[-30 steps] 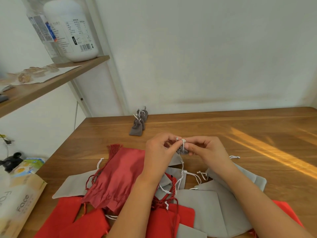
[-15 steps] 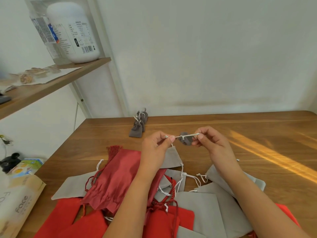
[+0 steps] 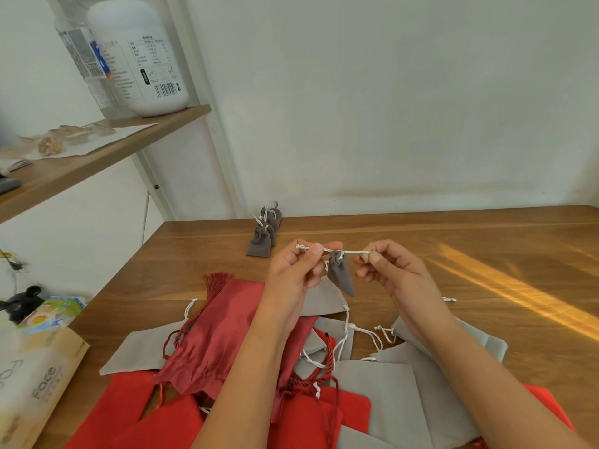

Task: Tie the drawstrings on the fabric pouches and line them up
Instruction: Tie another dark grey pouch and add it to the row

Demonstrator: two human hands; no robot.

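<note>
I hold a small dark grey pouch (image 3: pixel 340 276) up above the desk (image 3: pixel 486 247), between my two hands. My left hand (image 3: pixel 296 275) pinches one end of its pale drawstring (image 3: pixel 353 252) between thumb and forefinger, and my right hand (image 3: pixel 390 273) pinches the other end the same way. The cord runs tight and level between them. The pouch hangs from its gathered neck, its bottom tilted toward my right. Under my wrists lies a heap of flat red pouches (image 3: pixel 223 335) and light grey pouches (image 3: pixel 382 393) with loose white cords. At the far edge of the desk, by the wall, the tied pouches (image 3: pixel 259 244) stand one behind another. A white bottle (image 3: pixel 142 59) stands on the shelf (image 3: pixel 97 150) to my left.
</note>
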